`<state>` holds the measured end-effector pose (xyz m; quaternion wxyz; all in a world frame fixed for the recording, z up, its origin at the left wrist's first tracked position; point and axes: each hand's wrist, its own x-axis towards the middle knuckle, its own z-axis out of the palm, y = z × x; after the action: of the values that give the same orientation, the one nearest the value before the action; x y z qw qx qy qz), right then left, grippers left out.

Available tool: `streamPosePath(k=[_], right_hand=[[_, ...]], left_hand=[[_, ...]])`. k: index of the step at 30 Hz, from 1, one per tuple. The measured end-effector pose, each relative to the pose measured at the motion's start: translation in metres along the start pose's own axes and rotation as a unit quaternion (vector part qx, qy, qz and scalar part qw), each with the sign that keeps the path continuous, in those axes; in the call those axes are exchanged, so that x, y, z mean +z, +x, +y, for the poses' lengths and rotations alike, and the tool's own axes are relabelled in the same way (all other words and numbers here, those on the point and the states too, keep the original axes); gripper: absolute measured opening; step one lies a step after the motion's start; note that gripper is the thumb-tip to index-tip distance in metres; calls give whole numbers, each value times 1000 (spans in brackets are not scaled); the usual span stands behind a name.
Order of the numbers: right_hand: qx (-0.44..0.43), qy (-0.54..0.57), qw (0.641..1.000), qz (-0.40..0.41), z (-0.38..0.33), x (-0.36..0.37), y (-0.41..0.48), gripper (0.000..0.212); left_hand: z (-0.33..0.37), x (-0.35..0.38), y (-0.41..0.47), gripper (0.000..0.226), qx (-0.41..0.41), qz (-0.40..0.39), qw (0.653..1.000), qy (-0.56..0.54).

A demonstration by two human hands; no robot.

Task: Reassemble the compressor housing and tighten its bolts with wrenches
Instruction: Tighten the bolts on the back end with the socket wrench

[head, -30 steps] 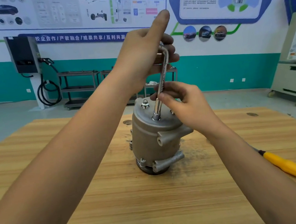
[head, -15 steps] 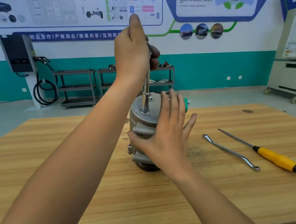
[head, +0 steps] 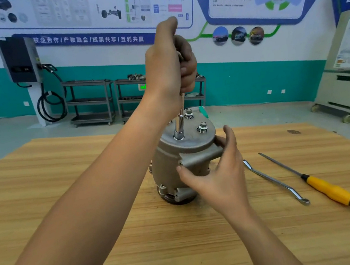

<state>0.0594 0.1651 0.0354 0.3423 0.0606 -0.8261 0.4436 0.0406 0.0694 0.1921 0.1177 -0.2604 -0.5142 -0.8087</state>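
Observation:
A grey metal compressor housing (head: 169, 162) stands upright on the wooden table (head: 66, 191). My left hand (head: 169, 64) grips the top of an L-shaped socket wrench (head: 179, 127), whose socket sits on a bolt in the housing's top cover. Two other bolts with washers, one (head: 202, 127) nearer and one (head: 188, 113) farther, stand up on the cover beside it. My right hand (head: 219, 175) holds the housing's side lug, thumb on the near end and fingers curled round the far end.
A flat offset ring spanner (head: 274, 182) and a yellow-handled screwdriver (head: 323, 186) lie on the table to the right of the housing. Beyond the table are metal shelf carts (head: 90, 101), a wall charger (head: 18, 59) and a cabinet (head: 346, 89) at the right.
My right hand let go of the wrench shaft, laid itself flat on the housing's side, then closed round the side lug. The housing has turned. My left hand stays on the wrench top.

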Motion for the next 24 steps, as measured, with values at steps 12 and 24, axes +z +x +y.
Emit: streamPosePath(k=[12, 24], right_hand=[[-42, 84, 959, -267, 33, -43, 66, 93], [12, 145, 933, -329, 37, -45, 88, 89]], left_hand=[[-8, 12, 1, 44, 64, -57, 994, 72], [21, -21, 11, 43, 162, 79, 984, 12]])
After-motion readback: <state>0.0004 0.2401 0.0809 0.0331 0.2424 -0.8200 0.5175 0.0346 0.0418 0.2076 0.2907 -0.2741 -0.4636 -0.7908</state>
